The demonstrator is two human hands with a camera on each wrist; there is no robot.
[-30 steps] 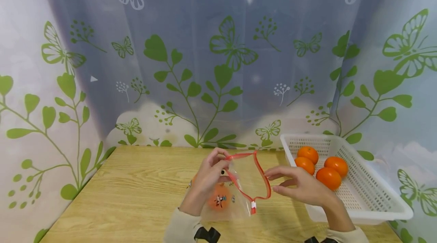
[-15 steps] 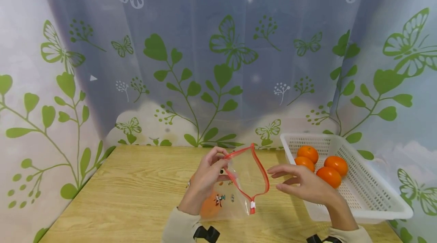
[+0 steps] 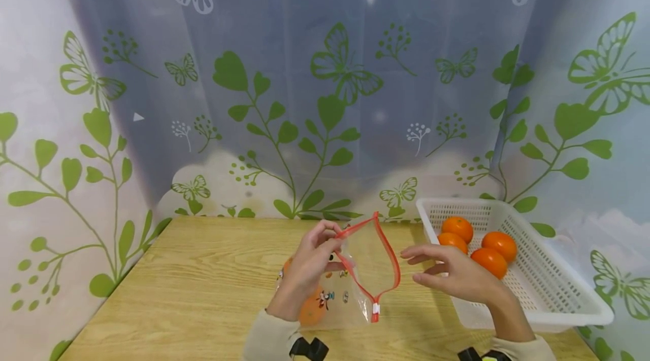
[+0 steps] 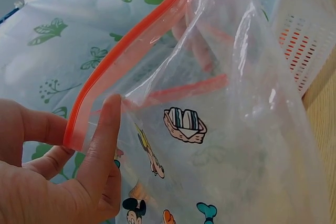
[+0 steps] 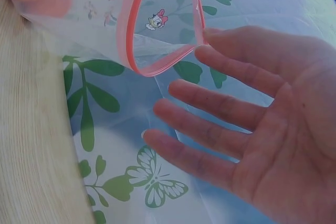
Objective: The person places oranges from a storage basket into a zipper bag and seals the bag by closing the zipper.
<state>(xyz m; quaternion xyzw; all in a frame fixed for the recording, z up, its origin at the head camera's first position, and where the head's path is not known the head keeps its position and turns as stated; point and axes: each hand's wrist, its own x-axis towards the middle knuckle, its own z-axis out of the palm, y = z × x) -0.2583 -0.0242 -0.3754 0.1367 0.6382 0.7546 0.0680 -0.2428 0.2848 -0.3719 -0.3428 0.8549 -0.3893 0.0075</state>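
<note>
A clear zip bag (image 3: 355,307) with cartoon prints stands tilted on the table, its red-edged mouth spread wide toward the right. My left hand (image 3: 307,262) pinches the near-left part of that red edge between thumb and fingers. Low inside the bag lies an orange (image 3: 311,311), seen through the plastic. The white slider (image 3: 376,308) sits at the front end of the zip. My right hand (image 3: 454,273) hovers between bag and basket with its fingers spread and relaxed, holding nothing; in the right wrist view its palm (image 5: 299,145) faces the bag's mouth.
A white perforated basket (image 3: 563,315) stands on the right side of the table, partly behind my right hand. Several oranges (image 3: 500,246) lie in its left half. The wooden table (image 3: 203,271) ends at a patterned curtain (image 3: 284,96) behind.
My right hand has drawn slightly right, away from the bag's red edge. Inside the bag the orange has shifted down and left. The left hand keeps its grip in nearly the same place.
</note>
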